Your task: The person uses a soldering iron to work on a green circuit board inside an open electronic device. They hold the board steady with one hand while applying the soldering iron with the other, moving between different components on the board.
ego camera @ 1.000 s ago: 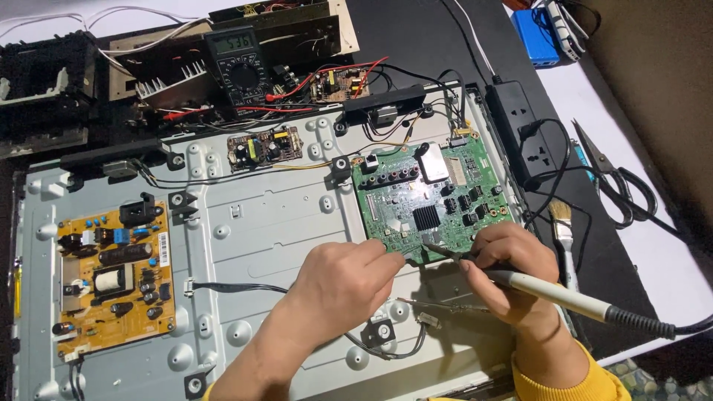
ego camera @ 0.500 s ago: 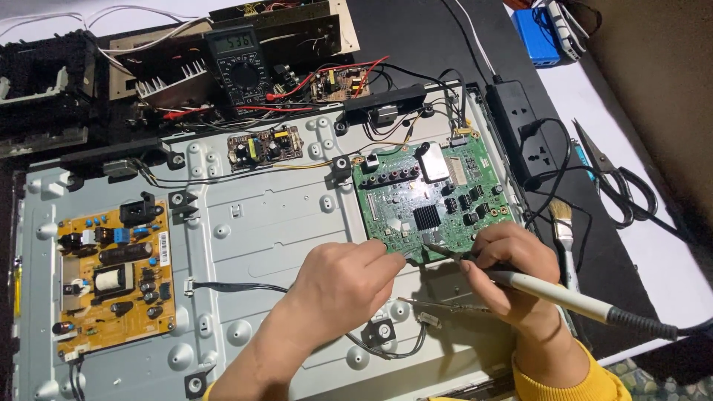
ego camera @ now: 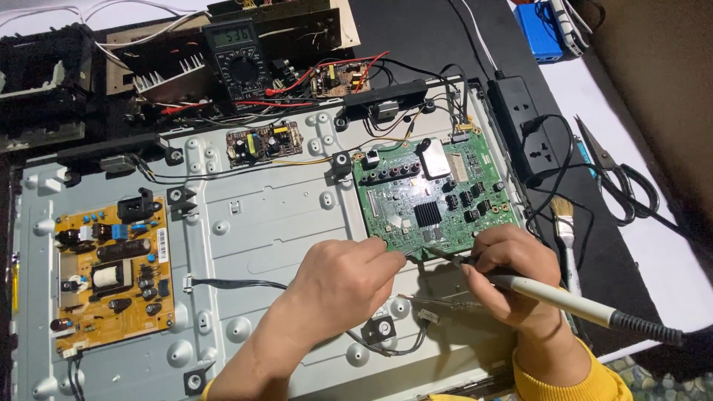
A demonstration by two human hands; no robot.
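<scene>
My right hand [ego camera: 512, 278] grips a cream-handled soldering iron [ego camera: 564, 301], whose tip reaches the lower edge of a green circuit board [ego camera: 434, 197] mounted on a silver metal back panel [ego camera: 260, 223]. My left hand [ego camera: 345, 278] rests on the panel just left of that spot, its fingertips pinched together at the board's lower edge; what they pinch is too small to see. A pair of tweezers [ego camera: 438, 301] lies on the panel below the two hands.
An orange power board [ego camera: 111, 271] sits at the panel's left. A small board [ego camera: 264, 142], a multimeter [ego camera: 234, 59] with red leads and dark electronics lie at the back. A black power strip [ego camera: 531, 137], brush [ego camera: 566, 230] and scissors [ego camera: 616, 174] lie at the right.
</scene>
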